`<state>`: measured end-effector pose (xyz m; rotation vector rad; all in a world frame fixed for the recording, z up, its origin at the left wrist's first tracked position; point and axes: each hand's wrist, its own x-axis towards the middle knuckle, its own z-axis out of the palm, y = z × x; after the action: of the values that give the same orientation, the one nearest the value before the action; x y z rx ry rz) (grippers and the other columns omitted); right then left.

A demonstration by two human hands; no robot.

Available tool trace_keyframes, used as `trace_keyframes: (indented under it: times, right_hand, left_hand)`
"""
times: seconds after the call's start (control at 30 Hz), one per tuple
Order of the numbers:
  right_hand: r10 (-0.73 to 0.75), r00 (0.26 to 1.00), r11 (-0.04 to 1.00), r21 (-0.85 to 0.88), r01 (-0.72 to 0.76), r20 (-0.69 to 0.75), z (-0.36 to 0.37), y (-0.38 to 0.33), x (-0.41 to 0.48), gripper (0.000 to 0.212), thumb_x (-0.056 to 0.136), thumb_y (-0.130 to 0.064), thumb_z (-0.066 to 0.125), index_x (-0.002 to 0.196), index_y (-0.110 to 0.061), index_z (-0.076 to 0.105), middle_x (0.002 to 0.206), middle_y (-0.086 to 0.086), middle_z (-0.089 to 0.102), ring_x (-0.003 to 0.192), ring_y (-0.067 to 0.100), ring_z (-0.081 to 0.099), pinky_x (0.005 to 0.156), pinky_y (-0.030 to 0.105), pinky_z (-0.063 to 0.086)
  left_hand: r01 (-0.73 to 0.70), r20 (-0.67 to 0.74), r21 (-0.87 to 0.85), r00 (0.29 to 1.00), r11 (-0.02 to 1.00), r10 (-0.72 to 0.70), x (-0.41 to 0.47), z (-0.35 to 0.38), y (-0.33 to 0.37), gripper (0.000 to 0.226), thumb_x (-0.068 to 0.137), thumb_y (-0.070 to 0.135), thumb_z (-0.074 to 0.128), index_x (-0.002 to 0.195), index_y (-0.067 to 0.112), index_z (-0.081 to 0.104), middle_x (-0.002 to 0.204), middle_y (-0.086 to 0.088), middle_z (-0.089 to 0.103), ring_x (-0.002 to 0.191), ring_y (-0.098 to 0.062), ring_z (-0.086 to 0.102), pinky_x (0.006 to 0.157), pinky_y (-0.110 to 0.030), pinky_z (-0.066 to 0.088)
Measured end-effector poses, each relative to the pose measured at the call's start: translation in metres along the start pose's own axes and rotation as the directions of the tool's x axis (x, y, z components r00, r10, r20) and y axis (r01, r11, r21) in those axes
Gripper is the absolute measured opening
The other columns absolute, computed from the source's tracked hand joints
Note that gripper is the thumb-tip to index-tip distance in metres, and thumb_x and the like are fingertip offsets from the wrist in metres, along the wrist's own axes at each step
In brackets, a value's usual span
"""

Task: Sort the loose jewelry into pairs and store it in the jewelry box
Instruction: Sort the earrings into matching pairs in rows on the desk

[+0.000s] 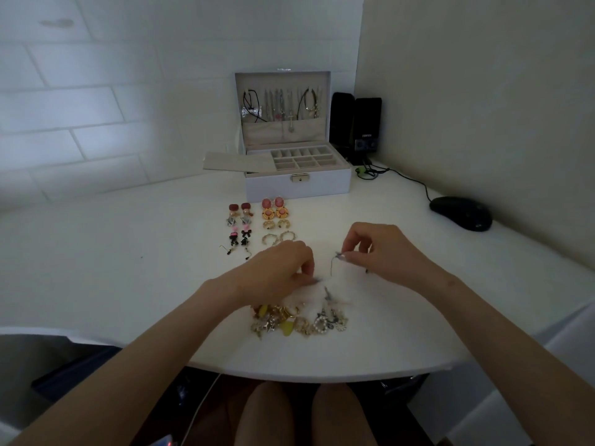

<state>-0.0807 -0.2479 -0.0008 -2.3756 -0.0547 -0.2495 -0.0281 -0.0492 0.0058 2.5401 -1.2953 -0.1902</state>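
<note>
A heap of loose jewelry (297, 320) lies on the white desk (128, 268) near its front edge. Above the heap, my right hand (376, 249) pinches a thin hook earring (335, 262) between thumb and forefinger. My left hand (283, 268) pinches a small dark piece (317, 280) just above the heap. Sorted earring pairs (257, 225) lie in two columns farther back. The white jewelry box (297, 181) stands open behind them, with necklaces hanging in its lid and several small compartments (302, 159) in its tray.
A flat grey insert (236, 161) leans out of the box's left side. Two black speakers (355, 127) stand right of the box, with cables. A black mouse (460, 214) sits at the far right. Walls close in behind and to the right.
</note>
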Motion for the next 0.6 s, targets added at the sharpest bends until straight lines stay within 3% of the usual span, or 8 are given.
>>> trace_keyframes:
  times: [0.1, 0.2, 0.4, 0.6]
  right_hand:
    - [0.028, 0.999, 0.996, 0.085, -0.026, -0.028, -0.001, -0.003, 0.0, 0.009, 0.08, -0.013, 0.071, 0.078, -0.01, 0.063, 0.068, -0.006, 0.067, 0.056, 0.001, 0.055, 0.052, 0.014, 0.045]
    - [0.04, 0.998, 0.977, 0.21, -0.031, -0.038, -0.002, -0.006, 0.002, 0.008, 0.079, -0.007, 0.072, 0.08, -0.008, 0.064, 0.071, 0.001, 0.07, 0.057, 0.003, 0.061, 0.054, 0.016, 0.048]
    - [-0.017, 0.998, 0.974, 0.226, 0.005, 0.053, -0.001, -0.012, 0.004, 0.027, 0.083, 0.002, 0.062, 0.098, -0.02, 0.07, 0.078, 0.001, 0.068, 0.058, 0.011, 0.064, 0.056, 0.021, 0.052]
    - [0.022, 0.998, 0.936, 0.35, -0.041, 0.057, 0.006, -0.022, 0.007, 0.005, 0.079, -0.004, 0.07, 0.084, -0.005, 0.073, 0.068, 0.008, 0.068, 0.056, 0.016, 0.065, 0.056, 0.024, 0.054]
  left_hand:
    - [0.009, -0.101, -0.193, 0.994, 0.981, -0.029, 0.0, -0.008, 0.001, 0.012, 0.094, 0.024, 0.051, 0.083, 0.02, 0.047, 0.078, 0.011, 0.055, 0.073, -0.013, 0.051, 0.063, -0.02, 0.04]
    - [-0.037, -0.206, -0.336, 0.978, 0.941, -0.036, -0.002, -0.015, -0.001, 0.016, 0.091, 0.02, 0.056, 0.078, 0.023, 0.048, 0.072, 0.01, 0.06, 0.064, -0.002, 0.052, 0.059, -0.013, 0.042]
    - [-0.052, -0.32, -0.37, 0.944, 0.928, -0.074, -0.005, -0.021, -0.013, 0.011, 0.086, 0.01, 0.063, 0.089, 0.021, 0.063, 0.079, 0.008, 0.066, 0.073, 0.003, 0.058, 0.064, -0.004, 0.039]
    - [-0.021, -0.342, -0.398, 0.931, 0.917, -0.127, -0.01, -0.025, -0.02, 0.013, 0.086, 0.008, 0.062, 0.084, 0.021, 0.066, 0.081, 0.007, 0.068, 0.076, -0.002, 0.062, 0.066, -0.005, 0.043]
